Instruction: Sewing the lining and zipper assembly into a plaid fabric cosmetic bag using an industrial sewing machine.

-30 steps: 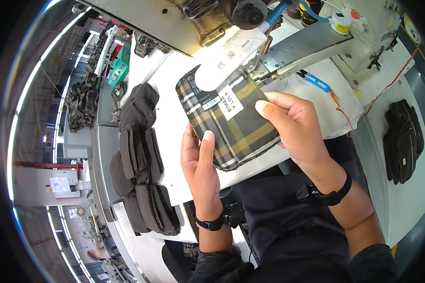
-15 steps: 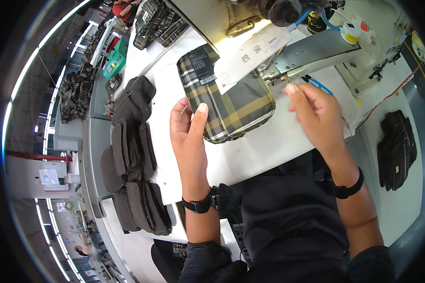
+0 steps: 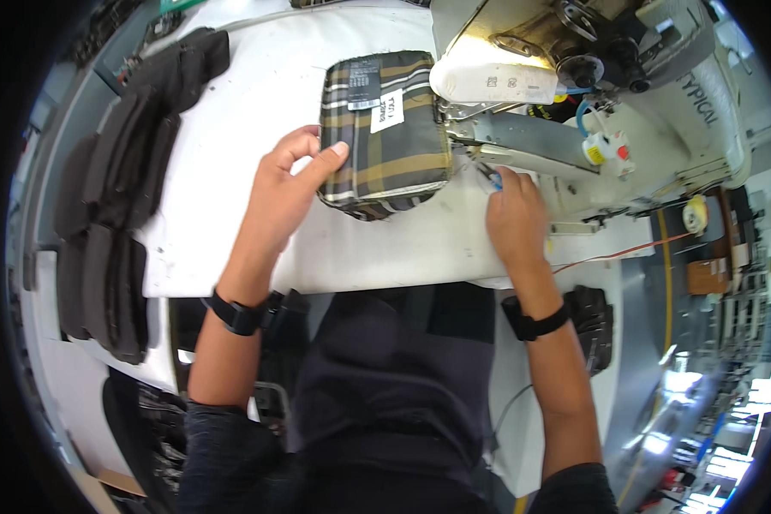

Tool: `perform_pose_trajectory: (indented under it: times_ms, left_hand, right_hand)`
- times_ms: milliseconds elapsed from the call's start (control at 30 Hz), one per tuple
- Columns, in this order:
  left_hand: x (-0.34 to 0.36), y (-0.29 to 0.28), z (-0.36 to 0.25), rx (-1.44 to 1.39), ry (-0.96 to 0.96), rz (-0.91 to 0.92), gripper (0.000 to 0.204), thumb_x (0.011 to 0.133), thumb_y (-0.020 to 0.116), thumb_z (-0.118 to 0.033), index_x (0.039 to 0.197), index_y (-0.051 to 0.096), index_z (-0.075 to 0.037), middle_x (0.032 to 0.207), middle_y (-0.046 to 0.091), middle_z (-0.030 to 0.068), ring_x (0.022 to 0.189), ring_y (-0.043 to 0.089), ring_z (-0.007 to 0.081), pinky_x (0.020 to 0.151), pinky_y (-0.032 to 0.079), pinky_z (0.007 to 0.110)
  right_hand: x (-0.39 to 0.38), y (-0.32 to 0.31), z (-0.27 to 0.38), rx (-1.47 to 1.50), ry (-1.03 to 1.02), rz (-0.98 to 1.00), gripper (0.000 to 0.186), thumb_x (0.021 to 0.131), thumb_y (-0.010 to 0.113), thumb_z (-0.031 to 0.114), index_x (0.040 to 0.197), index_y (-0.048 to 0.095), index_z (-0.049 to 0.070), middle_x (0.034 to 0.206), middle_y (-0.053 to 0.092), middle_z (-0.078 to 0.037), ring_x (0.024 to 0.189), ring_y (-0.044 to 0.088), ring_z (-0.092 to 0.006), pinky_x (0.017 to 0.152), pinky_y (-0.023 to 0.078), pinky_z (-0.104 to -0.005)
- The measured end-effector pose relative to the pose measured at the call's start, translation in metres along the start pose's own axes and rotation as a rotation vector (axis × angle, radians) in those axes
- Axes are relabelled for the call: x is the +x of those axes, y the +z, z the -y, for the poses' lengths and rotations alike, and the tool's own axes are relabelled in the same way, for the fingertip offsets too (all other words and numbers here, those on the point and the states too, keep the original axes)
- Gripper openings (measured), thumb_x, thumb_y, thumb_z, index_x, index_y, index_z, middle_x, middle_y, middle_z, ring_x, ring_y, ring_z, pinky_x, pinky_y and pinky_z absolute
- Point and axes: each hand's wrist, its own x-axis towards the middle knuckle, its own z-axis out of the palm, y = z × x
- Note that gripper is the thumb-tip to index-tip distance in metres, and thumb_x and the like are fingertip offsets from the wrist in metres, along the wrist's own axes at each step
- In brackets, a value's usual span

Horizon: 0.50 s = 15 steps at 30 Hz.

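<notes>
Plaid piece (image 3: 403, 163), one: flat on the white surface (image 3: 360, 257), left of the sewing machine arm (image 3: 531, 141); white tag (image 3: 387, 111) on its face. Left hand (image 3: 281, 193): thumb laid over the piece's left edge, other fingers bent beside that edge, parted from the thumb; whether they pinch from beneath cannot be told. Right hand (image 3: 516, 218): fingers curled together on blue-handled snips (image 3: 494, 181), mostly covered, near the machine arm. Dark pouches (image 3: 120, 163): stacked at far left.
</notes>
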Motion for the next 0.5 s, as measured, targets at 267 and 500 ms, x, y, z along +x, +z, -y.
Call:
perform_pose_trajectory:
  times_ms: [267, 500]
  left_hand:
    - [-0.007, 0.004, 0.0, -0.064, -0.05, 0.046, 0.036, 0.101, 0.072, -0.021, 0.073, 0.054, -0.006, 0.089, 0.055, -0.0013, 0.091, 0.05, 0.0097, 0.093, 0.042, 0.029]
    - [-0.008, 0.016, 0.008, -0.114, 0.007, 0.032, 0.039, 0.1, 0.073, -0.018, 0.072, 0.048, -0.006, 0.082, 0.048, -0.0041, 0.079, 0.042, 0.0069, 0.076, 0.039, 0.026]
  right_hand:
    - [-0.007, -0.016, 0.019, 0.56, 0.29, 0.068, 0.026, 0.101, 0.065, 0.023, 0.117, 0.07, 0.004, 0.106, 0.069, -0.018, 0.093, 0.07, -0.0371, 0.082, 0.057, -0.043]
    - [-0.012, -0.008, 0.016, 0.568, 0.325, 0.034, 0.033, 0.097, 0.076, 0.035, 0.108, 0.073, 0.005, 0.097, 0.07, -0.012, 0.087, 0.07, -0.0313, 0.077, 0.056, -0.0393]
